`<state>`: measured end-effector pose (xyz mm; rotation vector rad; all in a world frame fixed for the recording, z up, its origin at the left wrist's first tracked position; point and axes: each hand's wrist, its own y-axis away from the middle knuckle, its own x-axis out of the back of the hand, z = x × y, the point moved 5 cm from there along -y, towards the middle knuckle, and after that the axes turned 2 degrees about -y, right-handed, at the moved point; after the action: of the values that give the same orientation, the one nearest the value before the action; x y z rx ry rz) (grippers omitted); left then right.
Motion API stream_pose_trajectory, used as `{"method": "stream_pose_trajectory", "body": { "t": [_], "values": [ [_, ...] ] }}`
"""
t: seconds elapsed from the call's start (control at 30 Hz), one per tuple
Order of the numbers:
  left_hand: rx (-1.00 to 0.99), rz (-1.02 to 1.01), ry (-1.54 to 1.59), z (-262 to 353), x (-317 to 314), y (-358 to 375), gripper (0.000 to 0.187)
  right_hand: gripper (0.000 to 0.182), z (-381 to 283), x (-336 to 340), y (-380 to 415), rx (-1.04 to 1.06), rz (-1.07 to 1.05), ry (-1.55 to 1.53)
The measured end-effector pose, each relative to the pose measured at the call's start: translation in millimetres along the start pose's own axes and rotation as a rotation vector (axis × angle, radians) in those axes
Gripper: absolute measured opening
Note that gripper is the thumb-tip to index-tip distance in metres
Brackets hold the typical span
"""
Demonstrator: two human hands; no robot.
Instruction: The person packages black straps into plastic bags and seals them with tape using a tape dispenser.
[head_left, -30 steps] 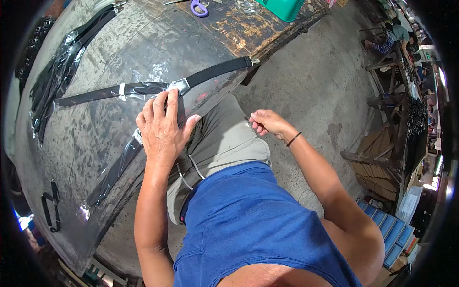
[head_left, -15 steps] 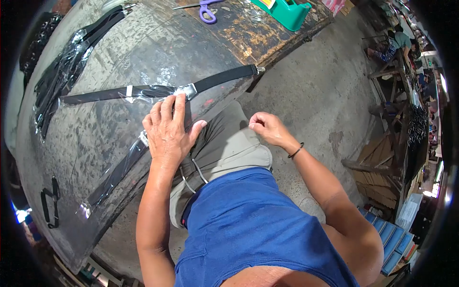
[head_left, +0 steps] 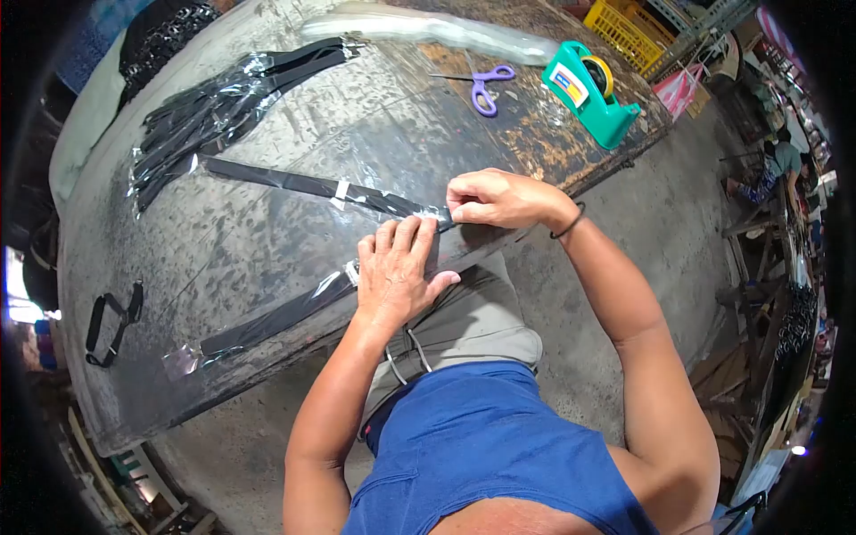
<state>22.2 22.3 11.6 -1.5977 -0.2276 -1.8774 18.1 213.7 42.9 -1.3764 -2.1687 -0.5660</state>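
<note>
A long black elastic strap (head_left: pixel 294 181) in a clear plastic sleeve lies across the worktable, with a white band around it. My left hand (head_left: pixel 390 278) lies flat, fingertips pressing on the strap's right part near the table edge. At that same end, my right hand (head_left: pixel 508 201) has its fingers closed in a pinch on the strap; the strap's tip is hidden beneath it. Below runs a second sleeved black strap (head_left: pixel 267 325) with a metal clip, its upper end beside my left fingers.
Several sleeved black straps (head_left: pixel 214 107) are piled at the upper left. Purple scissors (head_left: pixel 482 96) and a green tape dispenser (head_left: pixel 611 125) stand at the back right, near clear plastic sleeves (head_left: pixel 437 27). A small looped strap (head_left: pixel 111 334) lies far left. Another person (head_left: pixel 785 160) is at the right.
My right hand has moved from above my lap onto the strap's right end, which was stretched out free before. The left hand still presses the strap. My view has shifted, showing more of the table's back.
</note>
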Motion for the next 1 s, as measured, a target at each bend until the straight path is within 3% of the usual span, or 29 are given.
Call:
{"method": "stream_pose_trajectory", "body": {
  "t": [0.23, 1.0],
  "values": [
    [0.017, -0.032, 0.025, -1.3, -0.2, 0.2, 0.087, 0.026, 16.9, -3.7, -34.7, -0.237, -0.285, -0.003],
    [0.008, -0.018, 0.026, -1.1, -0.7, 0.3, 0.088, 0.028, 13.3, -5.8, -42.0, -0.127, -0.246, 0.177]
  ]
}}
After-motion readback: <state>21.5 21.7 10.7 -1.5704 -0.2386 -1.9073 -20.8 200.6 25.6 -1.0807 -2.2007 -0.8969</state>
